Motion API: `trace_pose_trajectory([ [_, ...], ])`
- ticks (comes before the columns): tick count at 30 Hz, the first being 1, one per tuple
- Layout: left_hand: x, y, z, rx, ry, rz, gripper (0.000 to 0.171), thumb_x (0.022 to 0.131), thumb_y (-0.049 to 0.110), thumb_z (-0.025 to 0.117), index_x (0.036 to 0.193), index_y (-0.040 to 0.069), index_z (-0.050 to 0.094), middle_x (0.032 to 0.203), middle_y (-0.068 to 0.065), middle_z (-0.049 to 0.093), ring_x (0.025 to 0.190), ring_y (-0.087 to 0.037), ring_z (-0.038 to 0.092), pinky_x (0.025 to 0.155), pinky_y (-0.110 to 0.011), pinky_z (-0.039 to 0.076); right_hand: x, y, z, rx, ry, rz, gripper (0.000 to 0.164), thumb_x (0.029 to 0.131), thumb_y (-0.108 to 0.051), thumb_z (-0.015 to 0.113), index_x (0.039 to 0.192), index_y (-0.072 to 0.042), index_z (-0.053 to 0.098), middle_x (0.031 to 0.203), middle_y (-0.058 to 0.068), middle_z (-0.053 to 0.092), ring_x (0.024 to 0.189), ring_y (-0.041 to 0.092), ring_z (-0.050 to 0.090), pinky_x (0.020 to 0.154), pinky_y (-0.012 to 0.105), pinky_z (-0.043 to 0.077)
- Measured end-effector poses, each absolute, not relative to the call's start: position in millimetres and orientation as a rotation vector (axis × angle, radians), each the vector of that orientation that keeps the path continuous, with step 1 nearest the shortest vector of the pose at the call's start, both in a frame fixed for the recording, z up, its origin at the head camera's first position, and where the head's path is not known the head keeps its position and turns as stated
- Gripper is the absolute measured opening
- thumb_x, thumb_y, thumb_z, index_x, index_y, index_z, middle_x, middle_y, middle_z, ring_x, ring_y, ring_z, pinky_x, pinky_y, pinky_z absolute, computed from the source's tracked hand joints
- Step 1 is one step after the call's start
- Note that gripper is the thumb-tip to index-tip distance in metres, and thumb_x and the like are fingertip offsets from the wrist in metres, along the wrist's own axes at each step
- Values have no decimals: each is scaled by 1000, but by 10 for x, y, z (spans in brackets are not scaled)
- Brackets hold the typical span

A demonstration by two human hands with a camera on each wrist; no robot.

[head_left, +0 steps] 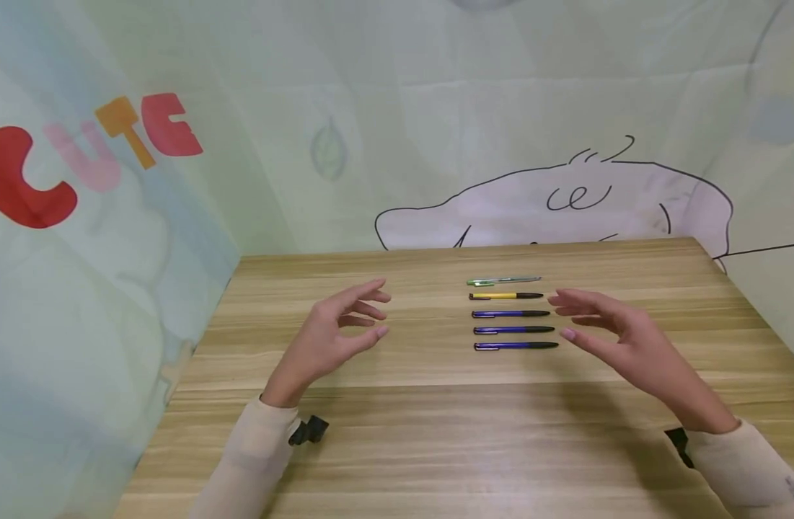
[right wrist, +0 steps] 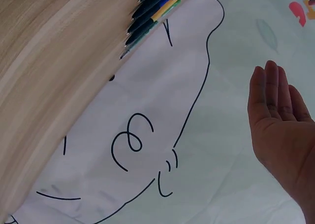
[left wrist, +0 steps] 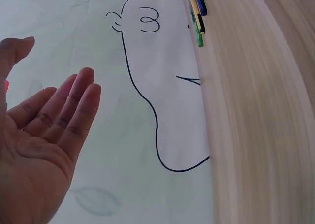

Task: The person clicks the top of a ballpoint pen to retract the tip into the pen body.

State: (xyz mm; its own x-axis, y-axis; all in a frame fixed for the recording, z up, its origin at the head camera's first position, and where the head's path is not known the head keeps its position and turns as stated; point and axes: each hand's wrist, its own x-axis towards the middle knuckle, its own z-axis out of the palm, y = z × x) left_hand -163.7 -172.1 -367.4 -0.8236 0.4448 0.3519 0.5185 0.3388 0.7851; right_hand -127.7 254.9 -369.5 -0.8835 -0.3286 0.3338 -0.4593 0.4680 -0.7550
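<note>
1. Head view: five pens lie side by side on the wood-grain surface [head_left: 397, 440], right of its middle. From the far side these are a clear pen with a green end [head_left: 513, 279], a yellow pen with a black grip [head_left: 497, 295], and three blue pens with black grips [head_left: 503, 329]. The left hand [head_left: 334, 328] is well apart from them, fingers slightly bent, thumb apart, holding nothing. The right hand [head_left: 620, 331] is near the black tips, its fingers and thumb apart with nothing between them.
2. Left wrist view: the left hand's palm shows, fingers extended and thumb well away from them; the pens are at the top, by the surface's edge.
3. Right wrist view: the right hand's fingers are straight and close together, its palm bare; the pens are at the top, well apart from it.
</note>
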Motion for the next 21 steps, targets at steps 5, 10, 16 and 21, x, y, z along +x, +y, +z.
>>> trace_pose_trajectory([
  [5, -1636, -1701, -3695, -801, -2568, -1710, 55, 93, 12, 74, 145, 19, 56, 129, -5, 67, 103, -18, 70, 89, -35, 60, -1359, 2585, -3719, 640, -2582, 1565, 49, 98, -7, 67, 144, -20, 57, 134, 7, 66, 115, 10, 66, 88, 20, 57],
  [10, -1639, -1607, -3744, -806, -2618, -1774, 53, 93, 12, 74, 143, 19, 58, 128, -6, 68, 101, -19, 70, 85, -32, 61, -1484, 2604, -3725, 553, -2628, 1581, 44, 99, -14, 68, 141, -21, 59, 127, 6, 69, 109, 12, 69, 87, 20, 57],
  [16, -1617, -1498, -3777, -851, -2642, -1709, 53, 91, 11, 76, 141, 18, 60, 123, -1, 69, 97, -17, 70, 82, -31, 61, -1719, 2542, -3742, 533, -2698, 1499, 40, 99, -24, 69, 138, -22, 62, 125, 6, 71, 109, 7, 67, 87, 18, 56],
  [21, -1581, -1485, -3758, -863, -2631, -1709, 53, 91, 10, 76, 141, 18, 60, 122, -1, 69, 96, -17, 70, 81, -31, 61, -1994, 2446, -3798, 573, -2766, 1364, 39, 98, -32, 69, 134, -18, 66, 123, 4, 71, 112, 16, 66, 91, 24, 57],
])
